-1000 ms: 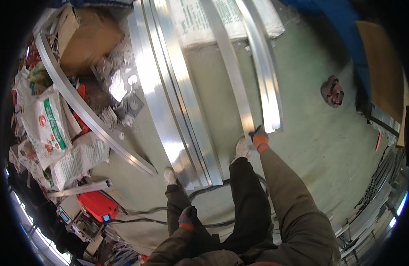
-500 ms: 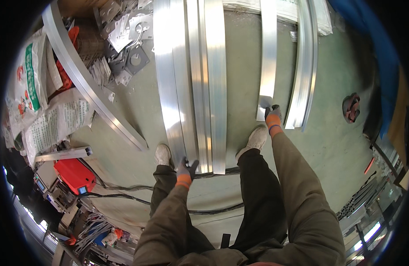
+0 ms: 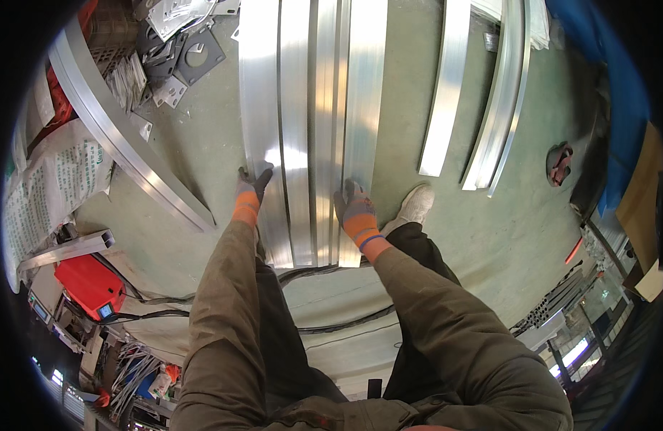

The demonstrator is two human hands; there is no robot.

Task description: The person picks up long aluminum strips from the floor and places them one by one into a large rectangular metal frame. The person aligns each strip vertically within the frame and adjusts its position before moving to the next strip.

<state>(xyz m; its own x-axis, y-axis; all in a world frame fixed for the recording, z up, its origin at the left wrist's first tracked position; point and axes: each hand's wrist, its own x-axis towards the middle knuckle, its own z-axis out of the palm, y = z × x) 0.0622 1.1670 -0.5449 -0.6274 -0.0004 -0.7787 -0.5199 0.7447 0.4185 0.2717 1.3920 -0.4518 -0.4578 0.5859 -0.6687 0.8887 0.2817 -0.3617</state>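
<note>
Several long silver aluminium profiles (image 3: 294, 129) lie side by side on the floor between my feet, their near ends towards me. My left hand (image 3: 251, 192), in a grey and orange glove, is closed on the outer edge of the leftmost profile (image 3: 263, 122), the thumb side over its top. On the right of the group, my right hand (image 3: 356, 210), gloved alike, has its bent fingers closed at the rightmost profile (image 3: 366, 93). The undersides of the profiles and some fingertips are hidden.
Further right lie a single flat profile (image 3: 445, 100) and a narrow grooved pair (image 3: 493, 122). A long profile (image 3: 123, 140) slants at the left, near cut metal plates (image 3: 198, 57) and white sacks (image 3: 65, 179). Black cables (image 3: 353, 322) cross behind the near ends, leading towards a red machine (image 3: 90, 284).
My right hand has left the single profile at the right and come to the middle group. My left hand has moved forward and left to the group's outer edge. The view has shifted slightly.
</note>
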